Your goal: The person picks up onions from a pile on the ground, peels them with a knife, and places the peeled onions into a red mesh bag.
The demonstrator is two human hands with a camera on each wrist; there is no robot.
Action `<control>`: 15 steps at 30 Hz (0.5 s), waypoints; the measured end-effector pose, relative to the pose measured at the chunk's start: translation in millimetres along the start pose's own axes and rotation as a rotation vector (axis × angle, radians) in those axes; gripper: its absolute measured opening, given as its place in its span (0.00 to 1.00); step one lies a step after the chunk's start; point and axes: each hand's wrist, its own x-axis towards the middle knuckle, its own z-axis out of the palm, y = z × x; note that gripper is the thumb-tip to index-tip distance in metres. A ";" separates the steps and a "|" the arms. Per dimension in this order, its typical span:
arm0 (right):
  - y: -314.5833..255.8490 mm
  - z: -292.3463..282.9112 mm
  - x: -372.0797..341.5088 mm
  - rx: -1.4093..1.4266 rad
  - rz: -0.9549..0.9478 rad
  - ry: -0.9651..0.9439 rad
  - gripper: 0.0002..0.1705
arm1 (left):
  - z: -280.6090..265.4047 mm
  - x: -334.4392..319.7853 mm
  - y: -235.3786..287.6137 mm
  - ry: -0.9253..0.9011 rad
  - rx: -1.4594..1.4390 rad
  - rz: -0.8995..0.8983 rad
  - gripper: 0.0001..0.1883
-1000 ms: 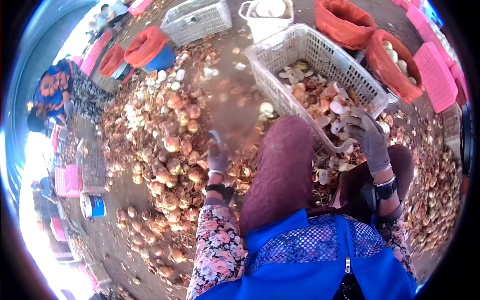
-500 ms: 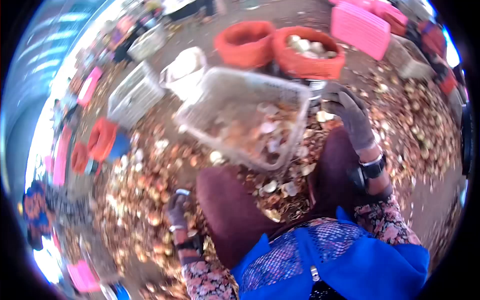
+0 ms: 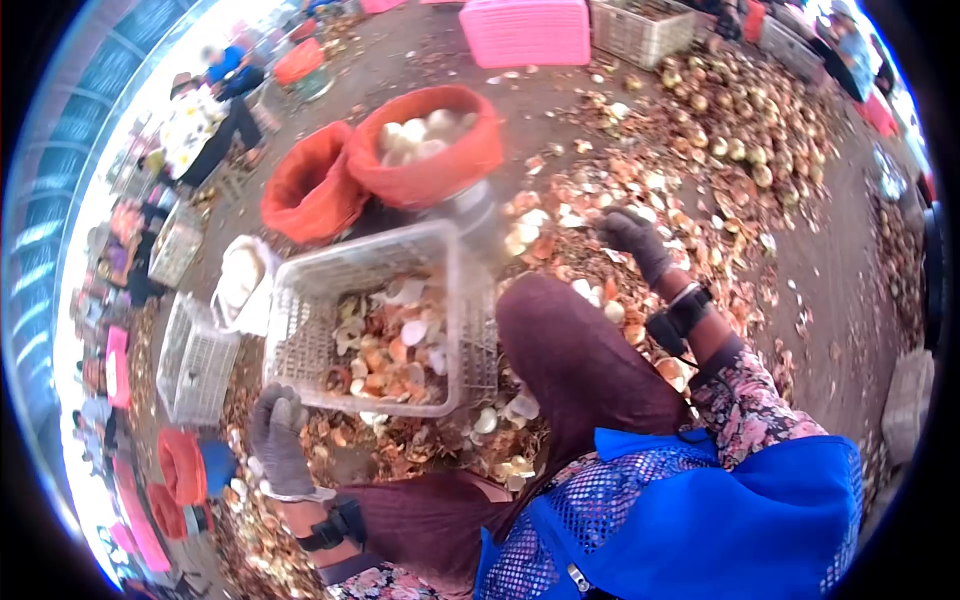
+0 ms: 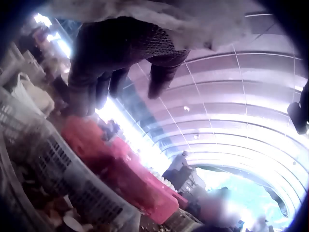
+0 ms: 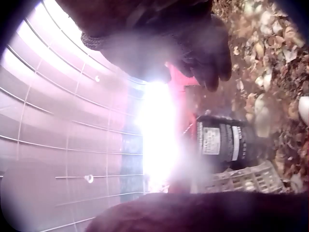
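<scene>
My gloved left hand [image 3: 280, 440] is by the near left corner of the plastic crate [image 3: 455, 330], its fingers loosely bent. In the left wrist view the left hand [image 4: 120, 58] hangs above the crate [image 4: 87, 186], thumb apart, with nothing visible in it. Onion skins and pale pieces [image 3: 400, 345] lie inside the crate. Beyond my right knee, the gloved right hand [image 3: 635, 245] hovers over scattered peels [image 3: 690, 235]. Loosely bent fingers of the right hand [image 5: 193, 53] show in the right wrist view, with no object visible; its palm side is hidden.
Two red-lined buckets stand behind the crate, one holding peeled onions [image 3: 425, 135]. A white bucket [image 3: 240, 285] and another crate [image 3: 195, 365] are at left. An onion pile [image 3: 745, 115] lies back right; a pink crate [image 3: 525, 30] stands at the back. Several people sit far left.
The head view has turned right. My left hand has come up beside the crate, and the pale curved object at its fingers is out of sight. My right hand is farther out over the peels.
</scene>
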 end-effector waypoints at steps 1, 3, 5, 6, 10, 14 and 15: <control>18.3 -7.3 2.6 -0.206 -0.048 -0.015 0.24 | 12.7 5.5 -13.9 -0.071 0.003 -0.010 0.18; 55.3 -22.4 7.9 -0.627 -0.152 -0.013 0.24 | 50.9 3.9 -20.6 -0.216 0.062 -0.095 0.18; 78.2 -32.5 -10.5 -0.903 -0.045 -0.034 0.26 | 96.4 -1.0 -56.8 -0.370 0.167 -0.028 0.21; 85.5 -31.0 -18.8 -0.932 0.160 -0.038 0.26 | 122.1 -8.8 -74.4 -0.412 0.160 -0.137 0.24; 104.1 -58.2 -73.2 -0.899 0.306 0.016 0.25 | 179.8 -37.0 -150.4 -0.470 0.804 0.245 0.40; 138.6 -114.0 -120.0 -0.777 0.246 0.437 0.19 | 197.3 -30.8 -146.5 -0.454 0.614 -0.046 0.41; 167.8 -144.5 -128.6 -0.888 0.157 0.506 0.19 | 198.2 -27.9 -132.7 -0.458 0.767 -0.106 0.39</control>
